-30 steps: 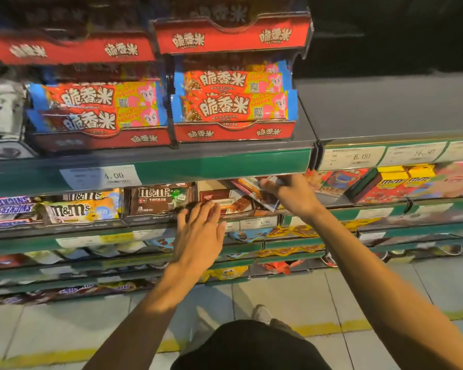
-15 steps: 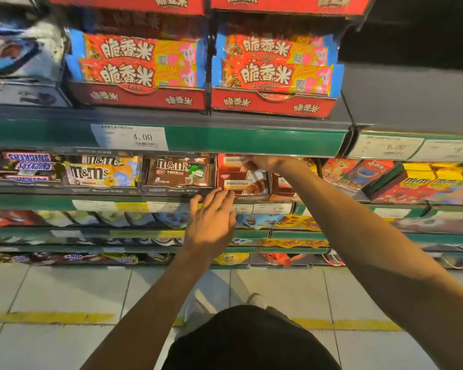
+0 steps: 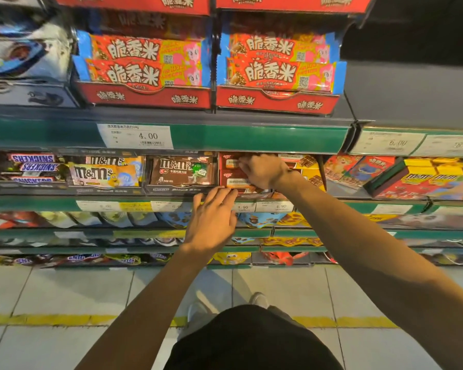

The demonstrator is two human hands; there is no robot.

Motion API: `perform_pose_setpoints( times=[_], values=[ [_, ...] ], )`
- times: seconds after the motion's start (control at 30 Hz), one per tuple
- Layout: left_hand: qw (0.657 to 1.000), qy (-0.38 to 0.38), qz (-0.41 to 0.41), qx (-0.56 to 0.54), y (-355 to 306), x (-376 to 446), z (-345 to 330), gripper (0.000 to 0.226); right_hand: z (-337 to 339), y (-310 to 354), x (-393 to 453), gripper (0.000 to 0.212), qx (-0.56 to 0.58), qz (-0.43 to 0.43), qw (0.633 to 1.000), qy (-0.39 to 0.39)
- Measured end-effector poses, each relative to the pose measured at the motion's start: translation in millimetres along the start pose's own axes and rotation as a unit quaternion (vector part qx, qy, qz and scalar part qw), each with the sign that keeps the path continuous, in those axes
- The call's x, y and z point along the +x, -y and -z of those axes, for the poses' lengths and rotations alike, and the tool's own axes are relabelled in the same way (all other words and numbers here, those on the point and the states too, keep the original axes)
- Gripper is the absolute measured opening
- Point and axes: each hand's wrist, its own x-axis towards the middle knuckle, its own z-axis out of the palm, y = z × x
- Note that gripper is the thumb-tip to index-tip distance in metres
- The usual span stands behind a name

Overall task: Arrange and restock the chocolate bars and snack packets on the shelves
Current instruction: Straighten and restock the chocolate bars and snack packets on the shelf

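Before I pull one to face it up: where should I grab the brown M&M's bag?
Probably by its upper edge, coming from the front. The brown M&M's bag stands face-out in a tray whose front lip hides its bottom, with the yellow M&M's bag close on its left and red boxes on its right, so only the top looks free to pinch.

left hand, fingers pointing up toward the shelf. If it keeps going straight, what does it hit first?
Probably the red chocolate boxes just above the shelf edge, where the right hand is already working. The left hand has its fingers at that front edge; depth is unclear, so it may meet the edge first.
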Motion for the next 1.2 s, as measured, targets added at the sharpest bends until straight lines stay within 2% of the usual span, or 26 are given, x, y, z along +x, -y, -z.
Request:
perform_pose_setpoints(
  times=[0.1,0.23,0.4,0.5,0.6,0.77,0.87,0.93,1.0,1.07,1.2],
  values=[
    [1.000,-0.021,-0.018,0.009,3,2,-2,0.047,-5,3,-13,0.046,-0.042,0.018,0.999,0.009],
    [0.999,-0.042,-0.022,0.019,5,4,-4,0.041,-14,10,-28,0.047,-0.016,0.023,0.999,0.021],
    [0.999,-0.039,-0.023,0.019,6,10,-1,0.036,-25,16,-38,0.061,-0.031,-0.007,0.999,0.017],
    [0.998,-0.044,-0.033,0.026,11,13,1,0.034,-23,18,-50,0.058,0.001,0.000,0.998,-0.059],
    [0.998,-0.017,-0.040,0.038,13,17,4,0.036,-17,16,-74,0.048,0.050,-0.004,0.991,-0.122],
    [0.998,0.041,-0.013,0.045,-2,22,24,0.044,4,-7,-134,0.031,0.144,-0.077,0.969,-0.183],
    [0.999,0.028,-0.034,0.028,-47,21,38,0.038,16,-31,-178,0.020,0.203,-0.116,0.948,-0.218],
    [0.995,0.035,-0.040,-0.081,-90,21,44,0.027,18,-53,-214,0.017,0.239,-0.147,0.930,-0.238],
    [0.978,0.050,-0.043,-0.197,-137,22,43,0.016,14,-81,-254,0.020,0.266,-0.184,0.912,-0.252],
    [0.960,0.053,-0.052,-0.269,-186,27,37,0.011,6,-115,-296,0.024,0.285,-0.229,0.892,-0.266],
    [0.941,0.064,-0.087,-0.321,-289,40,16,0.013,-5,-179,-382,0.029,0.324,-0.325,0.833,-0.308]
  ],
)
